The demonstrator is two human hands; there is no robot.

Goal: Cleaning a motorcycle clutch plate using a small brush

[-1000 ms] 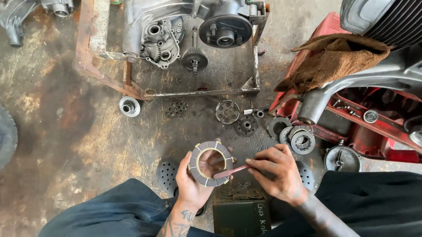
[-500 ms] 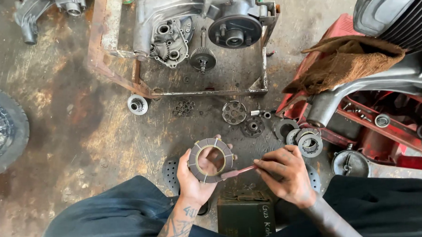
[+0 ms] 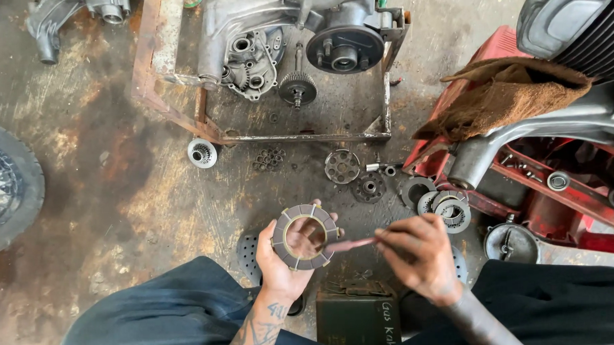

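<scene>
My left hand (image 3: 283, 265) holds up a round clutch friction disc (image 3: 305, 236), a ring with brown pads around a large central hole. My right hand (image 3: 419, 253) grips a thin reddish tool (image 3: 350, 245) whose tip touches the disc's right edge. Both hands are low in the centre of the view, above my knees in dark trousers. On the stained floor just beyond lie a toothed plate (image 3: 341, 166), a dark hub (image 3: 369, 187) and stacked rings (image 3: 451, 208).
An engine casing (image 3: 295, 37) sits in a rusty metal frame (image 3: 175, 95) ahead. A motorcycle with a red frame (image 3: 525, 185) and a brown rag (image 3: 508, 94) stands at the right. A wheel with tyre (image 3: 1, 186) lies at the left. A dark green box (image 3: 358, 320) sits between my knees.
The view has dipped, so the engine and floor parts sit lower in the picture. My hands keep the disc and tool together, the tool still at the disc's right edge.
</scene>
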